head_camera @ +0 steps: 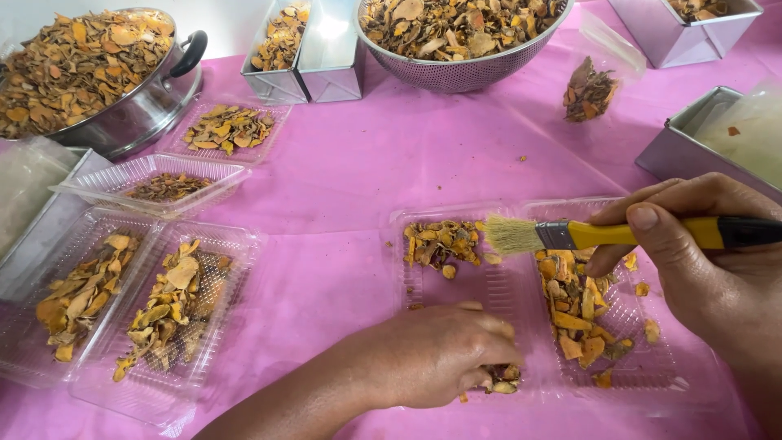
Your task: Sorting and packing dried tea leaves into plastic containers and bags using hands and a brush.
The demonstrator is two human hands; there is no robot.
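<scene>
The left hand lies palm down near the front edge of the desk, its fingers curled over a small heap of dried orange-brown slices in the near corner of an open clear hinged box; the fingertips are hidden under the knuckles, so I cannot tell whether they pinch any pieces. The right hand is cut off by the right edge of the picture, and its fingers are closed around the yellow handle of a paintbrush, whose pale bristles hang over the middle of the box; the handle's dark end runs out of view. The box's left half holds a small cluster of slices at its far side, its right half a longer strip of them. Toward the left front corner sit two clear trays filled with slices, partly cut off. Behind them stand another shallow tray and a flat lid with more slices. Along the far edge, all cropped, are a steel pot, a mesh colander and square steel tins, every one heaped with the same slices. A clear bag of slices lies nearby; what the steel tin at the right edge holds is hard to make out.
</scene>
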